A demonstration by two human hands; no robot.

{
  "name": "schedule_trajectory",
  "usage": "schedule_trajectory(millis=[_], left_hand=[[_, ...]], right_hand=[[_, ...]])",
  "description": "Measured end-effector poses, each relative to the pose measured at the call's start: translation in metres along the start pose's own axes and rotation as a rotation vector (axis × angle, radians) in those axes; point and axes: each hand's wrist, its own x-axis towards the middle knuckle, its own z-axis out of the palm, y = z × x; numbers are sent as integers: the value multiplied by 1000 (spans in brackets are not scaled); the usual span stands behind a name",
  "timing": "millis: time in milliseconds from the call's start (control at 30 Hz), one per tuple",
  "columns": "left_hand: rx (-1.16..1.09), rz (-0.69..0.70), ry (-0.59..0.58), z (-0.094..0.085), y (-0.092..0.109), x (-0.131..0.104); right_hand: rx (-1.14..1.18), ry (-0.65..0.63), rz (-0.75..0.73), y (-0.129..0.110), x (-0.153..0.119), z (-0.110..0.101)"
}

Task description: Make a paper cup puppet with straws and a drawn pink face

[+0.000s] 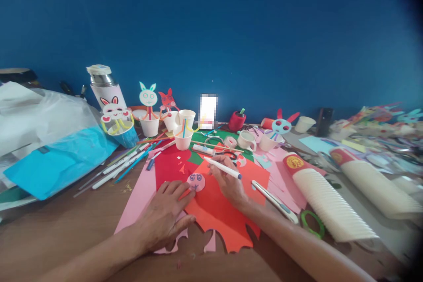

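My left hand (170, 216) lies flat with its fingers stretched out, fingertips at the edge of a small pink paper circle (197, 183). Blue drawn eyes with lashes and a mouth mark the circle. My right hand (228, 180) grips a white marker (223, 168) with a blue end, held at a slant above and to the right of the circle. Beneath both lies an orange paper sheet (228, 220) with scalloped cut edges, over red paper (168, 163) and pink paper (135, 211).
Paper cups with rabbit faces (148, 97) stand along the back. Several markers (122, 165) lie left, beside a blue sheet (59, 158). To the right are a utility knife (275, 202), a green tape ring (312, 224) and stacked paper cups (330, 205). A flask (107, 88) stands back left.
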Motion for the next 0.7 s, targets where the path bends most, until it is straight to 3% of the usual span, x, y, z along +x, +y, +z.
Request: schedule_trajectory(millis=[300, 700], left_hand=[[6, 40, 54, 3, -4, 0], [12, 18, 52, 2, -1, 1]], right_hand=[[110, 64, 171, 5, -3, 1], [-193, -88, -18, 9, -23, 5]])
